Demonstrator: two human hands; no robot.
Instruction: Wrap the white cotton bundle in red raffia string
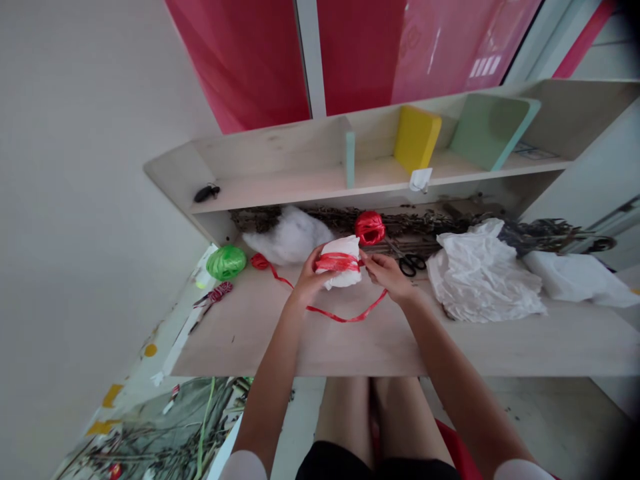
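Observation:
My left hand (pixel 311 275) grips a white paper bundle (pixel 342 262) wrapped with several turns of shiny red raffia (pixel 338 263). My right hand (pixel 384 276) is at the bundle's right side, its fingertips pinching the raffia there. A loose red strand (pixel 345 315) sags across the wooden table (pixel 300 347) below my hands. A red raffia ball (pixel 370 228) sits just beyond the bundle. Black-handled scissors (pixel 410 264) lie close to my right hand. A green raffia ball (pixel 226 263) rests further left, past a small red coil (pixel 259 261).
White fluffy stuffing (pixel 290 237) and dried twigs (pixel 350 220) lie along the back. Crumpled white paper (pixel 483 273) fills the right side. A pale shelf unit (pixel 300 177) with a yellow block (pixel 417 139) stands behind. More branches (pixel 160 427) lie on the floor at lower left.

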